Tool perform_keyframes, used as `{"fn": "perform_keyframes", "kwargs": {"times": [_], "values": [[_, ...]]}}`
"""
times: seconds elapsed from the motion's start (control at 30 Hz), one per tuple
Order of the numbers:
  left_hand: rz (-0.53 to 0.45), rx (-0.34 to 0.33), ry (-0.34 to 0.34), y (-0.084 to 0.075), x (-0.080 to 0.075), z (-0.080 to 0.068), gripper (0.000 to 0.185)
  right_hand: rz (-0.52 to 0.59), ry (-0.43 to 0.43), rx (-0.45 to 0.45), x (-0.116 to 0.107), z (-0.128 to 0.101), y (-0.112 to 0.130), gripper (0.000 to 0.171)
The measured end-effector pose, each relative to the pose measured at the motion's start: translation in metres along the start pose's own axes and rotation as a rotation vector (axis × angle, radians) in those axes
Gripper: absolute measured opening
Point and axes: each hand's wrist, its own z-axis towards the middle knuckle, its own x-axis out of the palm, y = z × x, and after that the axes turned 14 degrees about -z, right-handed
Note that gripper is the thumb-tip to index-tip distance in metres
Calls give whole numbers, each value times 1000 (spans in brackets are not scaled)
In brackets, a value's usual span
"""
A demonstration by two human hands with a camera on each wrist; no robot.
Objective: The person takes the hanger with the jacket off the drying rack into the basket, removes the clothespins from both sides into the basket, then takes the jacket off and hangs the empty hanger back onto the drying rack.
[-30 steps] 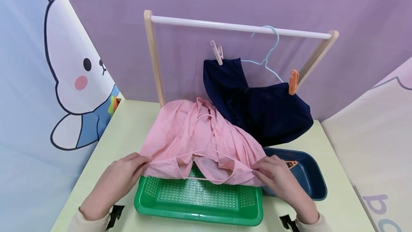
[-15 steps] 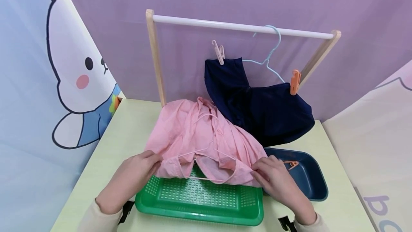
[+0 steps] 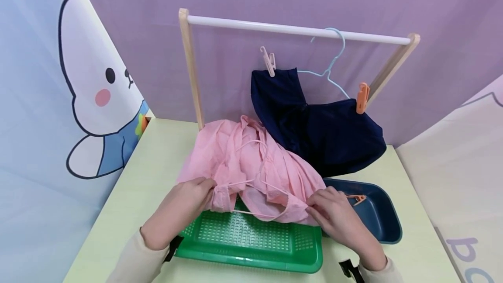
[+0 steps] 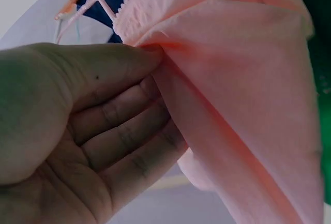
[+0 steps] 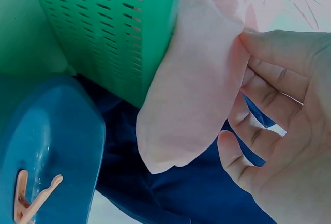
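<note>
A pink garment [image 3: 218, 147] with a zipped opening lies over the back of the green basket [image 3: 251, 262]. A pale pink hanger [image 4: 84, 6] lies on it, its lower bar crossing the opening. My left hand [image 3: 186, 200] pinches the garment's left edge; in the left wrist view the thumb presses the cloth against the fingers beside a toothed trim. With the right hand [image 3: 334, 213] I pinch the opposite edge between thumb and forefinger, the other fingers loosely bent behind. Part of the hanger is hidden by cloth.
Behind stands a rack with a white rod [image 3: 259, 25]. A navy garment [image 3: 334, 134] hangs there from a light blue hanger [image 3: 335, 59], with a pale clothespin [image 3: 269, 61] and an orange clothespin [image 3: 362, 98]. At right, a dark blue bin [image 3: 387, 226] holds an orange clothespin [image 3: 357, 200].
My left hand has moved right towards the middle, bunching the left side of the pink garment inward along the hanger. The right hand keeps its hold in nearly the same spot.
</note>
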Motion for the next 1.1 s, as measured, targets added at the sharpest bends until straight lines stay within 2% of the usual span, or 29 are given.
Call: {"fn": "perform_keyframes", "kwargs": {"times": [0.23,0.4,0.63,0.8,0.97,1.1], "values": [[4,81,-61,-17,1,10,9,-8,6,-13,-1,4,3,15],[0,101,-71,-22,2,11,14,-6,24,-13,-1,6,5,16],[-38,81,-101,-20,-2,6,14,-11,58,-36,-8,12,10,13],[-87,58,-104,-18,-9,3,13,53,80,-56,-21,21,14,19],[-145,36,-115,-16,-19,0,15,129,10,-83,-28,37,26,22],[-175,27,-136,-14,-27,-2,16,102,-50,-133,-31,47,35,17]]}}
